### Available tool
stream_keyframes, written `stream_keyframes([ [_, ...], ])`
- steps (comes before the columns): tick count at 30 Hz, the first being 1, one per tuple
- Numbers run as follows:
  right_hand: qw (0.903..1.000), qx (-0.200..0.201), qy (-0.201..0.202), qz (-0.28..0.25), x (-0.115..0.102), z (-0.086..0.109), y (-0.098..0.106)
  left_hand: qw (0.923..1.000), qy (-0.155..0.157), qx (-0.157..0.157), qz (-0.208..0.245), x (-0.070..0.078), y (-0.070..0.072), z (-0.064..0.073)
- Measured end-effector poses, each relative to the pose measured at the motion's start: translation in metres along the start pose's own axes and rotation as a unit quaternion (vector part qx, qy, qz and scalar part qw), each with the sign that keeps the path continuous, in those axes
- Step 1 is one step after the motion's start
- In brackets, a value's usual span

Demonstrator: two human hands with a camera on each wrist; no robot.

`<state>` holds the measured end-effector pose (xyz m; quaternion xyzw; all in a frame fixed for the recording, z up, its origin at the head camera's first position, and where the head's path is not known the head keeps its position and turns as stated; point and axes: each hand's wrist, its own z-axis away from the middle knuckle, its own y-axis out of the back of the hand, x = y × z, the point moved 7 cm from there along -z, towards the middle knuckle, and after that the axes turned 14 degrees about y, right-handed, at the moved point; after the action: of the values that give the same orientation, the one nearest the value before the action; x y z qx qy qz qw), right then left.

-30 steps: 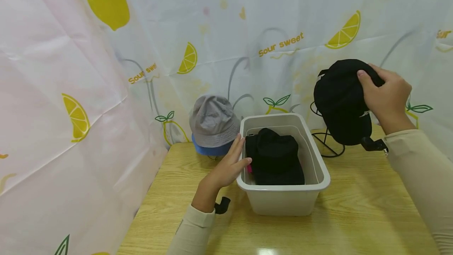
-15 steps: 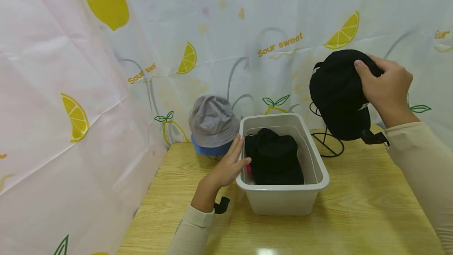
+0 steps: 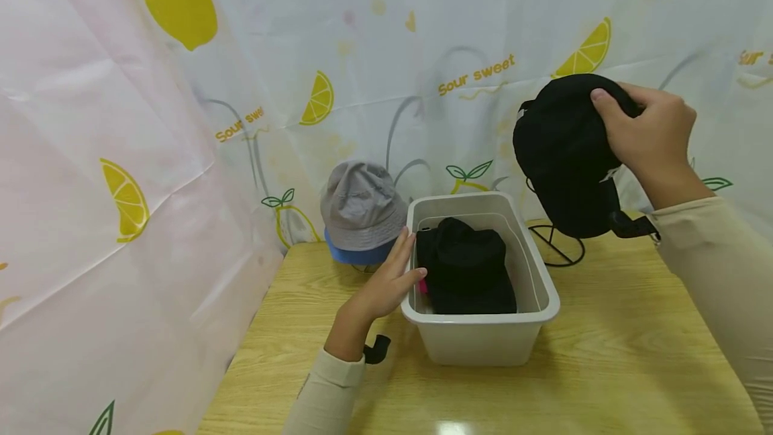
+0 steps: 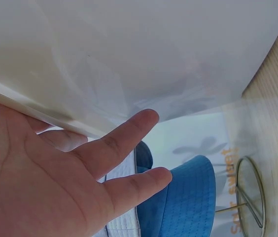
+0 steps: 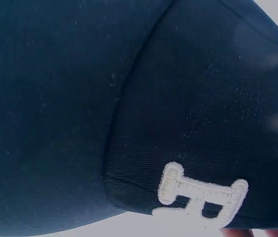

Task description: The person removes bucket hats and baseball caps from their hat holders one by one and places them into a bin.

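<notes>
My right hand [image 3: 655, 129] pinches a black baseball cap [image 3: 561, 146] by its crown, thumb on the near side, and holds it up over the right of the table. White lettering shows on the cap's front [image 5: 198, 195] in the right wrist view. My left hand [image 3: 383, 287] has its fingers extended along the left wall of a pale grey bin [image 3: 483, 341]. Inside that bin lies another black cap [image 3: 468, 267], with a bit of pink at its left side. A grey bucket hat [image 3: 362, 203] sits over a blue hat [image 4: 188, 197] just left of the bin.
Behind the held cap stands a black wire stand [image 3: 564, 260], partly hidden. A thin metal stand [image 4: 251, 197] supports the blue hat. The wooden table [image 3: 290, 314] meets a lemon-printed curtain [image 3: 290, 25] at its back and left.
My right hand has raised the black cap a little and carried it slightly leftward. The left hand stays at the bin's side.
</notes>
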<state>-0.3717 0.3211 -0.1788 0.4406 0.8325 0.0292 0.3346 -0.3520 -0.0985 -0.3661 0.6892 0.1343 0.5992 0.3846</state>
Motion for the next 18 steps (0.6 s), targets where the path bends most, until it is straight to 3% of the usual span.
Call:
stream_keyframes([
  [8, 0.9997, -0.022, 0.009, -0.005, -0.016, -0.002, -0.002, 1.0000, 0.004, 0.000, 0.003, 0.001, 0.000, 0.002],
  [18, 0.9975, -0.058, -0.031, -0.028, -0.030, -0.003, -0.007, 1.0000, 0.005, 0.000, -0.001, 0.000, 0.000, 0.001],
])
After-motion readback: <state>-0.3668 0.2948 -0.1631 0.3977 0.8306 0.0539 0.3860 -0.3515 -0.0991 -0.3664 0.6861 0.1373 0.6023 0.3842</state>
